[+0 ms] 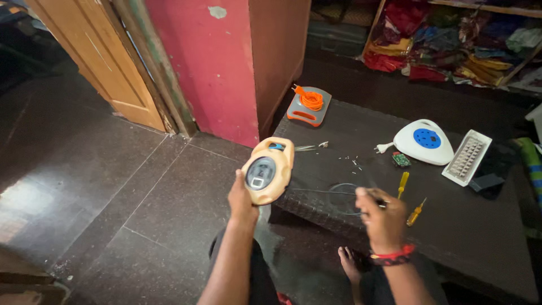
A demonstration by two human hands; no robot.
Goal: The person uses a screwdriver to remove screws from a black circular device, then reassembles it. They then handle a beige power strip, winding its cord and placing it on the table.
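A: Floor tiles (113, 186) fill the far left, dark and glossy, with a wooden door (107, 62) and a red wall (217, 68) behind them. What comes next as you move right?

B: The left hand (241, 202), raised off the counter edge and wrapped around the lower end of a peach-coloured cable-reel casing (268, 170). It's a firm hold, fingers behind, thumb at the side.

A: Which way does the casing lie?

B: Its long axis runs up from the hand and tips slightly right, with the round dark face turned toward the camera (a small blue part shows at the top). It sits just left of the low dark counter (451, 226), not resting on it.

A: And the right hand?

B: The right hand (383, 217) hovers over the counter's near edge, closed around a thin dark tool whose tip I can't make out; it's blurred. A black wire loop (341, 195) lies on the counter between the two hands, nearer the right one. The casing lies to the right hand's left and a little higher, well apart from it.

A: Farther right?

B: Two yellow-handled screwdrivers (403, 183) just beside the right hand, a white extension reel with a blue centre (424, 141), a small green circuit board (401, 160), and a white gridded panel (466, 157). At the back stands a grey base wound with orange cord (309, 104).
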